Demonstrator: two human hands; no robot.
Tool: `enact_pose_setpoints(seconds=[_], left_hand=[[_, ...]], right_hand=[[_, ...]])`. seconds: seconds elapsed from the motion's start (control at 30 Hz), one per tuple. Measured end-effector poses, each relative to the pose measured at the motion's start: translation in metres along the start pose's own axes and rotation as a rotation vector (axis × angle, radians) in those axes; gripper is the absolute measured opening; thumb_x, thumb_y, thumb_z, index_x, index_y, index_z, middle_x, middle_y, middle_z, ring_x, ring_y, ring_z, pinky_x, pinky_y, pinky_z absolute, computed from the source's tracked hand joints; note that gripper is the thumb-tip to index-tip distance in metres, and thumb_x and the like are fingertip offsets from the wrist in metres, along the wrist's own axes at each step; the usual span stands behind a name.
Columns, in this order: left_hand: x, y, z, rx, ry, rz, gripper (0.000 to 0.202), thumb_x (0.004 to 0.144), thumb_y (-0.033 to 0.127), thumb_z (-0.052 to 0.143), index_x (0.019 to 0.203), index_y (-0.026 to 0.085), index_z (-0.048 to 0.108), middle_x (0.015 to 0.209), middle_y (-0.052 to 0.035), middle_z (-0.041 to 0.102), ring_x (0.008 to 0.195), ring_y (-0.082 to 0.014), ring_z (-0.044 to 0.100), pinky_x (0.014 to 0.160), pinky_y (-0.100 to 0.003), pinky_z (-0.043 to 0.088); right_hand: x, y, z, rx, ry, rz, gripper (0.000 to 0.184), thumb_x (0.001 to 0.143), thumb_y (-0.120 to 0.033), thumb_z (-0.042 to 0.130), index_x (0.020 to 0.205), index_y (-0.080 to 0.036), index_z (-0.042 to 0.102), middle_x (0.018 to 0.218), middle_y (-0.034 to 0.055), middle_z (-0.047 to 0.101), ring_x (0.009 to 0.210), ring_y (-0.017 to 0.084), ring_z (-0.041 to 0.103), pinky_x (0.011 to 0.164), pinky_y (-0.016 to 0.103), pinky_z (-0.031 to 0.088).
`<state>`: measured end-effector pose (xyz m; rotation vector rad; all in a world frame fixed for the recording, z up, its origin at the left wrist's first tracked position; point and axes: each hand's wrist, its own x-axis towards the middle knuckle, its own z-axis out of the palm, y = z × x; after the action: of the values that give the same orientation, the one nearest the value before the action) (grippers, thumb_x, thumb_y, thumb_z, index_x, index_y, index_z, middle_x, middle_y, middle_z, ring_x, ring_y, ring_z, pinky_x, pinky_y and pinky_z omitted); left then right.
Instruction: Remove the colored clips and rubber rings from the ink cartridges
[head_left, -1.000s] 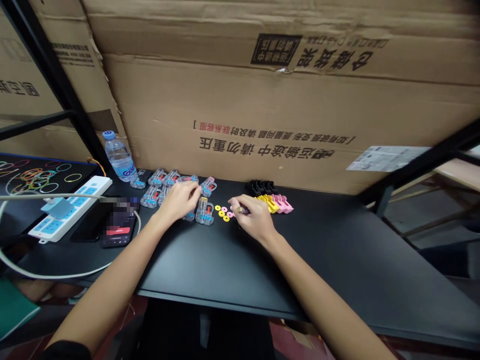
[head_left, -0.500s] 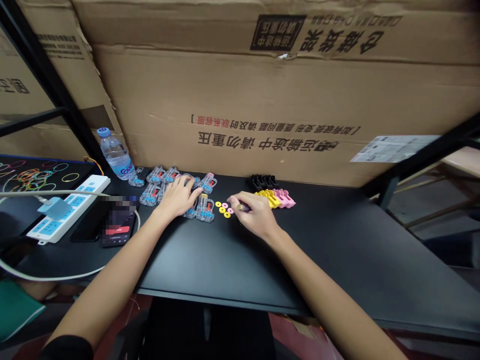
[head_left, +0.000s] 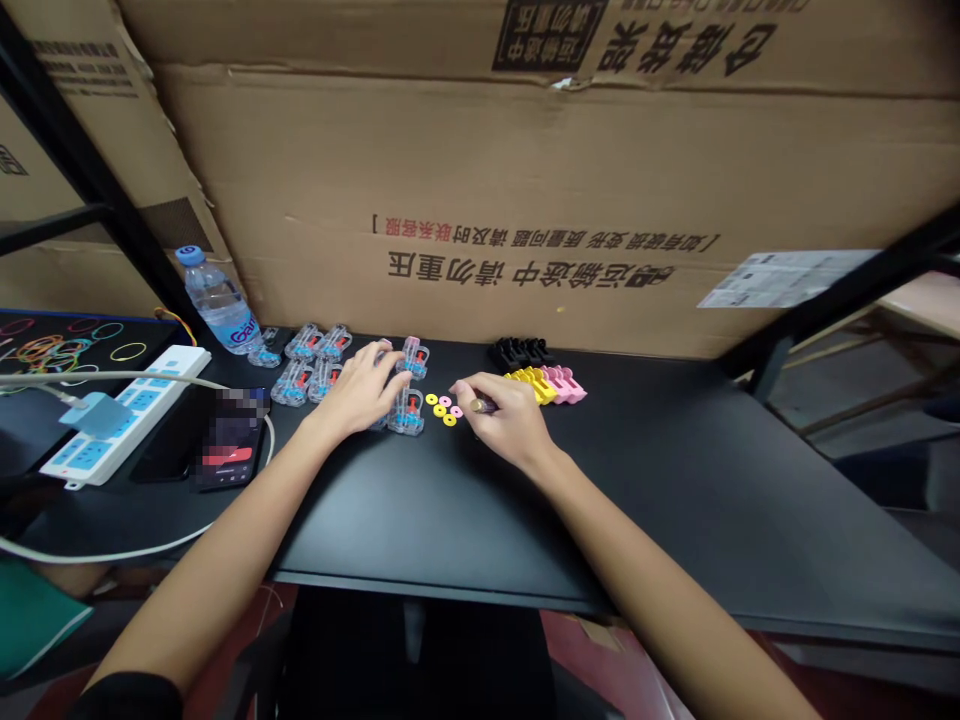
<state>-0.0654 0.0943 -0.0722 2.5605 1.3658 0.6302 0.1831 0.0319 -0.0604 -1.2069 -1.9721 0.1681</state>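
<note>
My left hand (head_left: 358, 393) rests over the right part of a group of clear plastic clip-like devices with blue and red parts inside. Its fingers are stretched out, the thumb apart, and they hide some of the pieces. One clear device (head_left: 406, 412) lies beside the thumb, another (head_left: 412, 357) behind it. My right hand (head_left: 506, 415) is closed round a dark pen-like tool (head_left: 484, 405) with a gold-coloured end; its tip is hidden. Just left of that hand lie several small yellow rings (head_left: 449, 420) and pink rings (head_left: 445, 402).
Behind my right hand are yellow (head_left: 529, 386), pink (head_left: 564, 384) and black plastic parts (head_left: 519, 353). A water bottle (head_left: 221, 305), a power strip (head_left: 127, 415) and a phone (head_left: 232, 440) with cables stand left. Cardboard (head_left: 480, 170) walls the desk's back.
My left hand has shifted slightly right across the clear devices, uncovering some on its left. My right hand stays near the rings with the tool. The view has moved slightly.
</note>
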Motion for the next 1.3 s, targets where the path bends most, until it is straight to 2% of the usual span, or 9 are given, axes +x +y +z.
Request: enact_pose_setpoints(seconds=[0.1, 0.2, 0.4, 0.6, 0.77, 0.9, 1.0, 1.13, 1.3], left_hand=[[-0.005, 0.010, 0.004, 0.082, -0.096, 0.009, 0.052, 0.112, 0.056, 0.043, 0.154, 0.030, 0.057, 0.163, -0.0134, 0.047, 0.152, -0.0388, 0.046, 0.122, -0.059, 0.042], [-0.007, 0.010, 0.011, 0.117, -0.124, -0.005, 0.058, 0.109, 0.060, 0.046, 0.158, 0.030, 0.055, 0.171, -0.0114, 0.042, 0.159, -0.0418, 0.036, 0.126, -0.061, 0.036], [0.002, -0.005, 0.017, 0.112, -0.116, -0.037, 0.068, 0.108, 0.062, 0.047, 0.163, 0.022, 0.047, 0.173, -0.0154, 0.039, 0.163, -0.0422, 0.029, 0.130, -0.060, 0.031], [0.010, -0.013, 0.016, 0.100, -0.023, -0.021, 0.062, 0.111, 0.051, 0.045, 0.164, 0.020, 0.045, 0.172, -0.0168, 0.041, 0.161, -0.0363, 0.034, 0.131, -0.055, 0.028], [0.002, 0.008, 0.005, 0.065, 0.124, 0.033, 0.057, 0.113, 0.048, 0.042, 0.165, 0.023, 0.044, 0.167, -0.0131, 0.050, 0.160, -0.0317, 0.035, 0.133, -0.052, 0.024], [-0.013, 0.034, 0.008, 0.041, 0.054, 0.187, 0.055, 0.112, 0.047, 0.046, 0.161, 0.024, 0.049, 0.164, -0.0105, 0.054, 0.158, -0.0297, 0.039, 0.133, -0.048, 0.029], [-0.018, 0.042, 0.019, 0.139, 0.024, 0.195, 0.056, 0.110, 0.048, 0.050, 0.160, 0.021, 0.053, 0.166, -0.0131, 0.052, 0.160, -0.0353, 0.036, 0.135, -0.056, 0.021], [-0.016, 0.030, 0.023, 0.206, 0.025, 0.082, 0.059, 0.109, 0.052, 0.051, 0.159, 0.022, 0.054, 0.168, -0.0149, 0.048, 0.159, -0.0405, 0.034, 0.132, -0.061, 0.026], [-0.013, 0.012, 0.018, 0.189, -0.038, 0.041, 0.053, 0.110, 0.054, 0.048, 0.154, 0.026, 0.059, 0.165, -0.0125, 0.050, 0.155, -0.0390, 0.040, 0.127, -0.060, 0.035]], right_hand=[[0.000, -0.001, -0.002, -0.015, 0.010, 0.028, 0.036, 0.105, -0.032, 0.050, 0.080, -0.022, 0.073, 0.080, 0.0080, 0.078, 0.069, 0.021, 0.069, 0.069, 0.033, 0.050], [0.000, -0.001, -0.003, -0.019, 0.017, 0.034, 0.036, 0.105, -0.033, 0.050, 0.079, -0.022, 0.073, 0.078, 0.0075, 0.077, 0.068, 0.020, 0.068, 0.068, 0.033, 0.050], [0.001, -0.001, -0.001, -0.017, -0.018, 0.056, 0.034, 0.104, -0.031, 0.052, 0.078, -0.023, 0.072, 0.077, 0.0060, 0.076, 0.068, 0.020, 0.068, 0.069, 0.032, 0.048], [0.002, -0.001, -0.003, -0.018, 0.015, 0.065, 0.036, 0.104, -0.033, 0.050, 0.075, -0.022, 0.070, 0.075, 0.0060, 0.075, 0.066, 0.019, 0.065, 0.068, 0.032, 0.048], [0.005, 0.003, -0.010, -0.003, 0.114, 0.070, 0.040, 0.103, -0.038, 0.051, 0.071, -0.023, 0.069, 0.059, 0.0014, 0.062, 0.054, 0.017, 0.055, 0.062, 0.032, 0.045], [0.006, 0.018, -0.021, 0.125, 0.253, 0.136, 0.041, 0.104, -0.038, 0.044, 0.075, -0.023, 0.070, 0.067, 0.0042, 0.066, 0.062, 0.020, 0.063, 0.065, 0.034, 0.050], [0.007, 0.034, -0.032, 0.229, 0.324, 0.196, 0.042, 0.100, -0.036, 0.038, 0.071, -0.023, 0.066, 0.073, 0.0074, 0.069, 0.068, 0.023, 0.065, 0.066, 0.036, 0.052], [0.009, 0.054, -0.045, 0.198, 0.289, 0.302, 0.034, 0.094, -0.035, 0.044, 0.069, -0.023, 0.064, 0.067, 0.0049, 0.065, 0.064, 0.021, 0.061, 0.061, 0.033, 0.047], [0.009, 0.064, -0.044, 0.075, 0.251, 0.359, 0.014, 0.089, -0.034, 0.062, 0.087, -0.021, 0.069, 0.072, 0.0014, 0.070, 0.064, 0.018, 0.061, 0.065, 0.030, 0.047]])
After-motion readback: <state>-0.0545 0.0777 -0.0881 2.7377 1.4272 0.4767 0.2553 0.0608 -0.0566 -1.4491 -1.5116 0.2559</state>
